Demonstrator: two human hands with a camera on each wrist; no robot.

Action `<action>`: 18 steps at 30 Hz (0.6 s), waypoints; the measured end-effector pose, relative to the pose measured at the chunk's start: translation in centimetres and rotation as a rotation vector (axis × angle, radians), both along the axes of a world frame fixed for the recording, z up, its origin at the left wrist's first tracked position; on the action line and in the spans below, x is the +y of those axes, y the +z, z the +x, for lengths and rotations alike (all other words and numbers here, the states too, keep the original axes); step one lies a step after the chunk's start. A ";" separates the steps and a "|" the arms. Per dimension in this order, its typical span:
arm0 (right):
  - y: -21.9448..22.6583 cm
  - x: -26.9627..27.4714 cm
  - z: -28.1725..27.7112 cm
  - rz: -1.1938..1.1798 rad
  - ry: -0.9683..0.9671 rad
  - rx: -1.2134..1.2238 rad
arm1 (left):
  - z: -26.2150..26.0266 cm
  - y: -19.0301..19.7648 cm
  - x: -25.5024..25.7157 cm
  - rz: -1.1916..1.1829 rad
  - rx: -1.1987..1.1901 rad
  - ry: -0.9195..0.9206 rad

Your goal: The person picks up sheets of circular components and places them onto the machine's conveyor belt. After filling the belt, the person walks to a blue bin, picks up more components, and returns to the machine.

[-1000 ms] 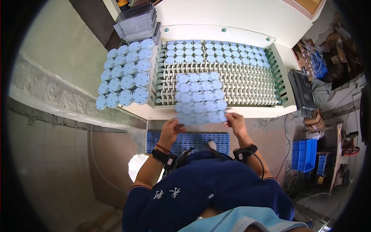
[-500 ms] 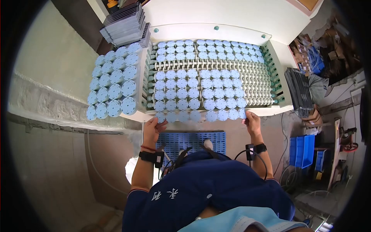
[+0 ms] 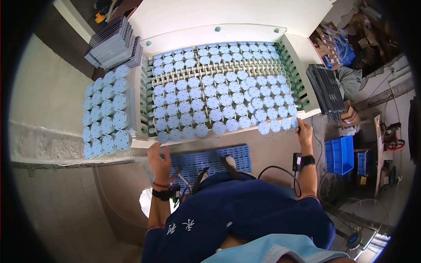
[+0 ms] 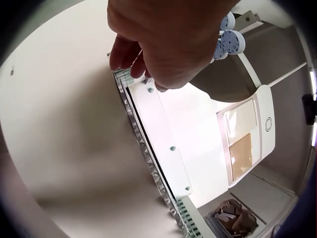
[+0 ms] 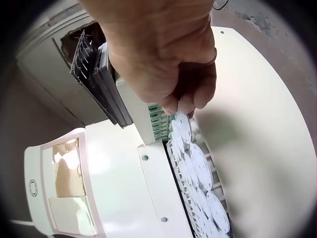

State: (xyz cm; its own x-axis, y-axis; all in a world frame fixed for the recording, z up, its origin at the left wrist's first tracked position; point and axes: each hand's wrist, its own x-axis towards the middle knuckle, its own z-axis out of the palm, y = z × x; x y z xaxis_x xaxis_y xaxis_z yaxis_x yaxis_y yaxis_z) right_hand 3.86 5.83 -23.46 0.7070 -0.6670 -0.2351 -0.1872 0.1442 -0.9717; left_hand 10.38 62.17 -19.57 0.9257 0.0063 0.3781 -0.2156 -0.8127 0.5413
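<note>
Three panels of joined round, pale-blue boards lie side by side at the front of a roller conveyor (image 3: 175,77) in the head view: a left panel (image 3: 180,107), a middle panel (image 3: 228,101) and a right panel (image 3: 274,102) whose left edge overlaps the middle one. Small dark marks dot each disc. My right hand (image 3: 305,132) pinches the right panel's near right corner; the right wrist view has its fingertips on a disc (image 5: 183,127). Just below the left panel's near left corner, my left hand (image 3: 159,164) has its thumb apart, with nothing in its grip.
More boards (image 3: 237,52) lie across the conveyor's far rollers. Stacks of round boards (image 3: 106,109) stand on the left ledge, with grey racks (image 3: 112,44) behind. Black racks (image 3: 324,92) lean at the right. A blue pallet (image 3: 206,164) is underfoot, and blue bins (image 3: 339,154) stand farther right.
The stacked panels between my hands have been spread into three, set on the rollers. My right hand has moved right with the last panel; my left hand has let go and drawn back.
</note>
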 end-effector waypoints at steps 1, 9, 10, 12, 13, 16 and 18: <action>-0.3 -1.3 0.8 -0.045 0.012 0.020 | 0.6 0.1 -0.8 0.031 -0.063 -0.060; 4.2 0.4 3.8 -0.859 -0.034 0.431 | 4.1 -0.7 -4.5 0.347 -0.013 -0.139; 4.3 1.3 3.5 -1.090 -0.027 0.371 | 4.4 -0.8 -4.6 0.374 -0.003 -0.133; 4.2 3.3 3.7 -1.237 0.108 0.225 | 4.4 -1.3 -4.6 0.422 0.027 -0.125; 5.5 5.2 4.2 -1.260 0.299 0.027 | 4.6 -1.7 -4.6 0.442 0.040 -0.126; 5.0 7.6 5.8 -1.366 0.541 0.013 | 5.4 -2.5 -4.8 0.455 0.055 -0.122; 3.6 7.5 6.8 -1.423 0.546 0.076 | 5.8 -2.7 -4.7 0.443 0.059 -0.122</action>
